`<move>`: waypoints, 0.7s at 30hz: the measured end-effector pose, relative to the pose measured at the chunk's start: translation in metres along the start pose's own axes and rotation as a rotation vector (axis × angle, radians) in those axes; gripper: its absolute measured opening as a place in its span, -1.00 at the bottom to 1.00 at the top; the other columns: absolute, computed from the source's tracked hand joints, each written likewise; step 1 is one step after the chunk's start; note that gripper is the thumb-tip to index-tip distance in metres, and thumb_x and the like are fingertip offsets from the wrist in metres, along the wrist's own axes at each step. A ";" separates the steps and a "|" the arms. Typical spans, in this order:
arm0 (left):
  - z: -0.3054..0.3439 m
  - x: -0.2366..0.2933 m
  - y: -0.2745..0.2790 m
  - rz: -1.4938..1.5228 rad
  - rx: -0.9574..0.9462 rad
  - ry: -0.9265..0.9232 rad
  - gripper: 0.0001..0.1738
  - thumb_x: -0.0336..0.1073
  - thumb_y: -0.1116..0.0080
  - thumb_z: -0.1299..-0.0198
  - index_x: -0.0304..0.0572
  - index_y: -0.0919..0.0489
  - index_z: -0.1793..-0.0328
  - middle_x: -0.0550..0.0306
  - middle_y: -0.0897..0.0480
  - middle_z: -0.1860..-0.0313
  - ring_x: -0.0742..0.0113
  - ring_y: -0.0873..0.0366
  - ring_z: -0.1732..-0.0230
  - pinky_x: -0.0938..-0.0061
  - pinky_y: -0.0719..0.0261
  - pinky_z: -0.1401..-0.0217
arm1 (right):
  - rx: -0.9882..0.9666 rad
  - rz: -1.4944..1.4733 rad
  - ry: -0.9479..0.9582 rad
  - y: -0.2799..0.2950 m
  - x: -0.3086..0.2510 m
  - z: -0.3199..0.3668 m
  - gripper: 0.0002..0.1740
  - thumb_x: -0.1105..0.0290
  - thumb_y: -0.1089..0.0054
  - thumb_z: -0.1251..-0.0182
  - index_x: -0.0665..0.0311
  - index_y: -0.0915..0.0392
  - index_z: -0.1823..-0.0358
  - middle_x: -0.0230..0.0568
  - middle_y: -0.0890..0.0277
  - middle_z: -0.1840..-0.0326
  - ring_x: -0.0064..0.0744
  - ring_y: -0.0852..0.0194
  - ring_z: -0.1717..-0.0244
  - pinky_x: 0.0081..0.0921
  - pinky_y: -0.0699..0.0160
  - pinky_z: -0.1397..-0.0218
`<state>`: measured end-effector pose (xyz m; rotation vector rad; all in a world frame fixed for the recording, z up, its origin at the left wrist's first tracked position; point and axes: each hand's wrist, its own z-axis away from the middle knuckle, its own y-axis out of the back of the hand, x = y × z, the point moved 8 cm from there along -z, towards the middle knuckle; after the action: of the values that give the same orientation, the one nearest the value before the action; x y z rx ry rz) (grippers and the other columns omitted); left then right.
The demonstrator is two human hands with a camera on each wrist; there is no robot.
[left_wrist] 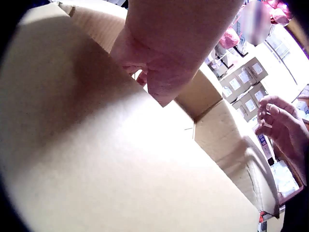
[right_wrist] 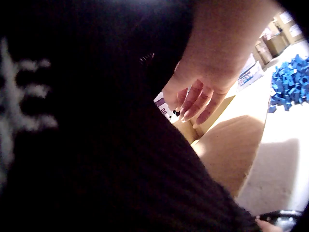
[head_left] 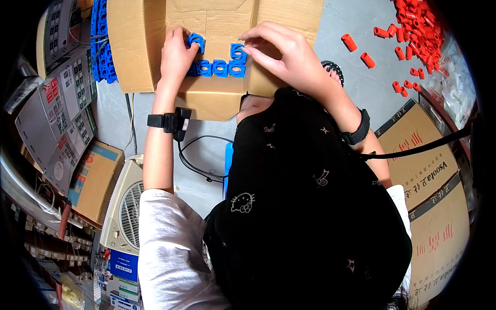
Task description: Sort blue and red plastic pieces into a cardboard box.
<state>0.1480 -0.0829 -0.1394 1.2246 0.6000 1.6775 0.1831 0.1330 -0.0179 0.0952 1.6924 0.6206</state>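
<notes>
The step in hand looks like laying out blue pieces side by side inside the carton [head_left: 133, 49]. A row of blue pieces [head_left: 220, 68] sits just below the left fingers, nearer the body, and runs toward the right fingers. One more, the end piece [head_left: 237, 50], stands next to the row's right end, just beside the right thumb and index tips.

The left hand [head_left: 176, 56] appears to pinch a separate blue piece [head_left: 197, 41] between thumb and fingers, just past the row's left end. The next move probably calls for squaring that piece against the row, then letting go without nudging its neighbours.

The left forearm reaches nearly straight forward, with the back of the hand up and the fingers angled inward; the left wrist view hides most of them behind cardboard. The right hand [head_left: 292, 56] comes in from the side, its fingers bent and a little spread, thumb apart from index. It seems to hold nothing; whether the thumb touches the end piece, I cannot tell. Red pieces [head_left: 418, 28] lie on the floor, well out to the right of the right fingers.
</notes>
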 end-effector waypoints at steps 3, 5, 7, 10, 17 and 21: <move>0.008 -0.001 -0.008 0.009 -0.070 0.035 -0.72 -0.25 -0.27 -0.01 -0.23 -0.52 0.20 -0.06 -0.60 0.25 0.03 -0.61 0.22 0.22 -0.57 0.14 | -0.007 0.003 -0.006 -0.001 0.001 0.000 -0.79 0.42 -0.24 -0.18 0.33 -0.53 0.17 -0.11 -0.56 0.28 -0.17 -0.62 0.24 -0.38 -0.60 0.15; 0.013 0.005 -0.010 -0.013 -0.125 0.062 -0.72 -0.23 -0.29 0.00 -0.20 -0.53 0.22 -0.02 -0.63 0.32 0.05 -0.62 0.25 0.24 -0.57 0.16 | -0.008 0.007 -0.003 -0.002 0.001 0.001 -0.79 0.42 -0.24 -0.18 0.33 -0.53 0.17 -0.10 -0.56 0.27 -0.17 -0.62 0.23 -0.38 -0.60 0.15; 0.019 0.011 -0.011 -0.067 -0.129 0.046 -0.71 -0.14 -0.33 0.01 -0.14 -0.56 0.28 0.07 -0.66 0.46 0.08 -0.64 0.32 0.30 -0.56 0.18 | -0.008 0.008 -0.003 -0.001 0.000 0.000 -0.79 0.42 -0.24 -0.18 0.33 -0.53 0.17 -0.11 -0.56 0.27 -0.17 -0.62 0.23 -0.38 -0.60 0.15; 0.019 0.019 -0.010 -0.198 -0.162 0.024 -0.69 -0.17 -0.36 0.04 -0.17 -0.56 0.27 0.06 -0.64 0.36 0.07 -0.61 0.23 0.29 -0.54 0.12 | -0.009 0.007 -0.004 -0.002 0.000 0.000 -0.79 0.42 -0.23 -0.18 0.33 -0.53 0.17 -0.11 -0.56 0.27 -0.17 -0.62 0.23 -0.37 -0.60 0.15; 0.022 0.060 0.006 -0.097 -0.023 -0.434 -0.78 -0.42 -0.29 0.05 -0.15 -0.58 0.23 0.09 -0.54 0.20 0.05 -0.50 0.07 0.21 -0.50 0.04 | -0.015 -0.005 -0.008 -0.002 0.002 0.001 -0.79 0.42 -0.23 -0.18 0.32 -0.53 0.17 -0.11 -0.56 0.26 -0.17 -0.62 0.22 -0.38 -0.60 0.13; 0.018 0.053 -0.003 -0.096 -0.136 -0.452 -0.78 -0.45 -0.23 -0.01 -0.10 -0.61 0.17 0.10 -0.56 0.20 0.03 -0.54 0.13 0.24 -0.52 0.08 | -0.017 0.001 -0.015 -0.001 0.002 0.002 -0.78 0.42 -0.23 -0.18 0.32 -0.53 0.16 -0.11 -0.56 0.25 -0.18 -0.62 0.20 -0.38 -0.60 0.12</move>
<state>0.1625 -0.0364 -0.1111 1.3935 0.2575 1.2800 0.1852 0.1334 -0.0206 0.0882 1.6719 0.6338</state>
